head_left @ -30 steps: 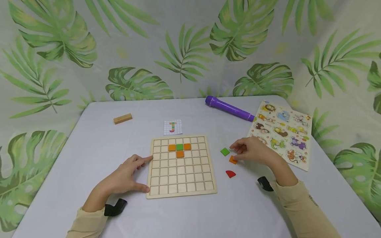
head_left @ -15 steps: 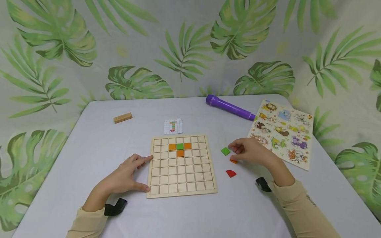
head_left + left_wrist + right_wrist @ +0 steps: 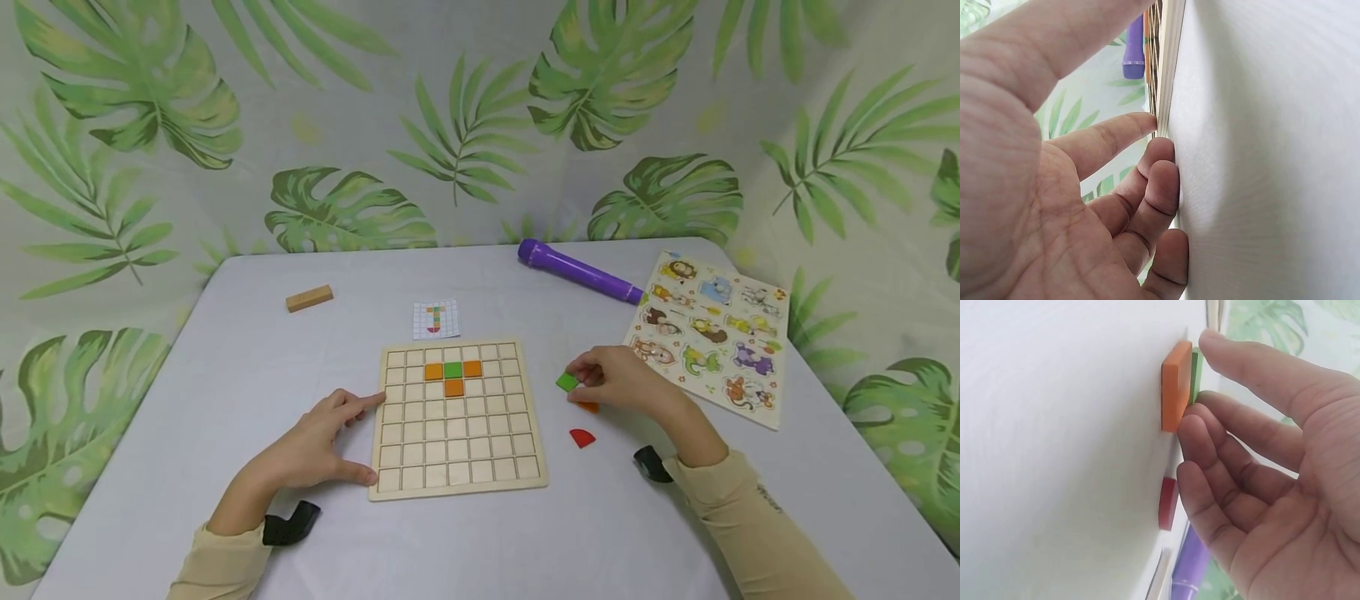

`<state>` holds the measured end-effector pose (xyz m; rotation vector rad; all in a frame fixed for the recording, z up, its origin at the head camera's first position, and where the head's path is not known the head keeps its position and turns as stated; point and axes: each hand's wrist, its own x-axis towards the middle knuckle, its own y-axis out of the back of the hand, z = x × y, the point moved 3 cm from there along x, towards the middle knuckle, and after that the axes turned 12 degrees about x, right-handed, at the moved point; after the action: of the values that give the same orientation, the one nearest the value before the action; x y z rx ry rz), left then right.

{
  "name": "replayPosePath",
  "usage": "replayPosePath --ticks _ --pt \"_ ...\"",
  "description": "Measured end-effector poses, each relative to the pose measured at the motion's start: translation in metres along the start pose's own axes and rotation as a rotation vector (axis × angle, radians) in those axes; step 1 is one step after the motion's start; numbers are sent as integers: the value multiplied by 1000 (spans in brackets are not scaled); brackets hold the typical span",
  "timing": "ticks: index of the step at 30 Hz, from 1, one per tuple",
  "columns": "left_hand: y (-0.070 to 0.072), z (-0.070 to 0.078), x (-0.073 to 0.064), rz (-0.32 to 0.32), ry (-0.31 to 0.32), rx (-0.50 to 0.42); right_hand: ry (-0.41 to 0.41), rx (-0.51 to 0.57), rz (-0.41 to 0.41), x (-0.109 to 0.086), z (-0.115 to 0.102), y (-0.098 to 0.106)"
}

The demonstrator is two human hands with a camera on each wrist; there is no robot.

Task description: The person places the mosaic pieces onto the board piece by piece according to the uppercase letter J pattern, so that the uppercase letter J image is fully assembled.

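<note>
A wooden grid board (image 3: 459,493) lies mid-table; three orange tiles and one green tile in its upper squares form a T. My left hand (image 3: 318,442) rests at the board's left side, with straight index finger and thumb touching its edge. The left wrist view shows the other fingertips (image 3: 1163,184) on the tablecloth beside it. My right hand (image 3: 626,385) pinches a loose green square tile (image 3: 567,381) between thumb and index finger at the table surface. An orange square tile (image 3: 1176,387) lies just beside it, partly under the hand in the head view. A red quarter-circle piece (image 3: 582,437) lies nearer me.
A small pattern card (image 3: 435,320) lies behind the board. A wooden block (image 3: 309,298) is at the back left. The purple microphone (image 3: 581,272) and an animal puzzle board (image 3: 708,333) occupy the back right.
My right hand has moved slightly left, from the orange tile to the green one, and its thumb and index finger have come together around it. My left hand stays in place.
</note>
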<state>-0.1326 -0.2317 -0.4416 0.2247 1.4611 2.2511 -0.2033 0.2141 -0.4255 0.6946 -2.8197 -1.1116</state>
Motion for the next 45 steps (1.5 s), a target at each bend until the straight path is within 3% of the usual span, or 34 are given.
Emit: replayPosePath --ticks 20,34,45 --pt "1 1 0 0 6 -4 43 -61 0 14 -12 -9" --pt "1 1 0 14 -12 -6 146 -68 -46 36 -55 -28" --pt "3 4 0 10 -21 -5 181 -17 -120 48 -81 -47"
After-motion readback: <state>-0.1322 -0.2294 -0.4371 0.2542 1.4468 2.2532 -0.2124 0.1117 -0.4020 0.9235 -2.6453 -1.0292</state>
